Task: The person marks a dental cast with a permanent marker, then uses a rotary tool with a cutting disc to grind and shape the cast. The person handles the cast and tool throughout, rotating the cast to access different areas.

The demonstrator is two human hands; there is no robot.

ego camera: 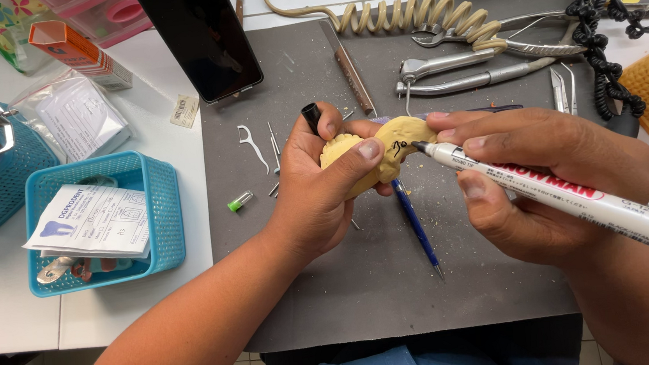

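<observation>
Two hands are clamped above the grey rubber mat: the yellow plaster dental cast is gripped by the left hand. The white marker pen is pinched by the right hand, its black tip touching the cast, which is held above a blue pen lying on the mat.

Blue baskets, a dark phone and metal handpieces surround the grey mat.

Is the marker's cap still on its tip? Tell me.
No: the white marker in the right hand shows a bare black tip touching the yellow dental cast, while the left hand holds the black cap.
</observation>
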